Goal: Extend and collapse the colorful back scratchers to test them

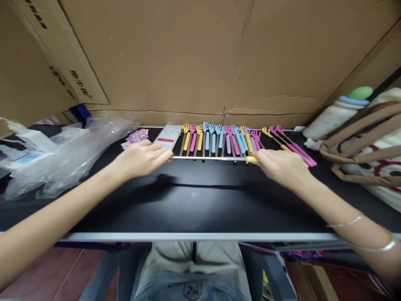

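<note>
Stretched level between my hands is a telescopic back scratcher with a thin metal rod (213,158). My left hand (142,158) is closed on its left end, hiding that tip. Around the yellow handle at the other end, my right hand (280,165) is wrapped. Just behind the rod lies a row of back scratchers with blue, pink, yellow and purple claw heads and grips, such as a pink grip (193,142). To the right, a few longer ones with magenta handles (302,154) and a yellow claw head (267,131) lie at a slant beside my right hand.
A phone (168,137) and small purple packets (137,137) lie at the back. Clear plastic wrap (78,150) and a power strip (34,152) are left. A bottle (335,115) and a bag (369,146) stand right. Cardboard (175,62) walls the black table (194,213).
</note>
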Available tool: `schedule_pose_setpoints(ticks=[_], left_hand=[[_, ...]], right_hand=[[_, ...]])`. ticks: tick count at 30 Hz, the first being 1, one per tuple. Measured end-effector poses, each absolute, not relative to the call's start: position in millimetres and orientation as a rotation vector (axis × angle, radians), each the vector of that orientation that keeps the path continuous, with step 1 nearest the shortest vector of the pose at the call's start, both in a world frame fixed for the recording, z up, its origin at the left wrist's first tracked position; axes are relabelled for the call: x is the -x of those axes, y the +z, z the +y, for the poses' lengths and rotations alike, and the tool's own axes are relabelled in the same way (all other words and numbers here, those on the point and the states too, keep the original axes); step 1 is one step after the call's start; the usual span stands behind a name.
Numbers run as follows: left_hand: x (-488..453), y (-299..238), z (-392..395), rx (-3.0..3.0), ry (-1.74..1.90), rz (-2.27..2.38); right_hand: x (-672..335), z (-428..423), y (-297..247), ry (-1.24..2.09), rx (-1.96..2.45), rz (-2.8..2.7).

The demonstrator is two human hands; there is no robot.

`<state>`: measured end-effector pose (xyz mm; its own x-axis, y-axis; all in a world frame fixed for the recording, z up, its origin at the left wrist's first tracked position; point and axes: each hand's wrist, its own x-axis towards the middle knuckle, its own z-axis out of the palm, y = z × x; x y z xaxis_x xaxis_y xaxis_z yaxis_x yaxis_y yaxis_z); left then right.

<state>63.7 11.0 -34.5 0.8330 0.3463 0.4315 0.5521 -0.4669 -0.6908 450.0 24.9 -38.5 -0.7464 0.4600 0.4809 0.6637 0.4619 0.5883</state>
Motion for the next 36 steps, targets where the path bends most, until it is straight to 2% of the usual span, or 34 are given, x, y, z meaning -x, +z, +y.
schedule_pose_setpoints(ticks=[11,18,29,36], left_hand=[[-130,-39,-3,2.261,-0.451,-0.739],[-151,-34,-10,2.263,-0.494,-0.629],[-123,-33,-6,2.232,-0.442,-0.718],[-51,-27,8,2.051,-0.307,-0.713]], right_hand=[[-375,8,-49,-0.917,0.913,-2.570],[-355,-8,-45,-0.969,0.815,-2.547],[-381,7,-38,-1.022,0.722,-2.536],[-446,29,-27,-1.140,0.859,-2.549]])
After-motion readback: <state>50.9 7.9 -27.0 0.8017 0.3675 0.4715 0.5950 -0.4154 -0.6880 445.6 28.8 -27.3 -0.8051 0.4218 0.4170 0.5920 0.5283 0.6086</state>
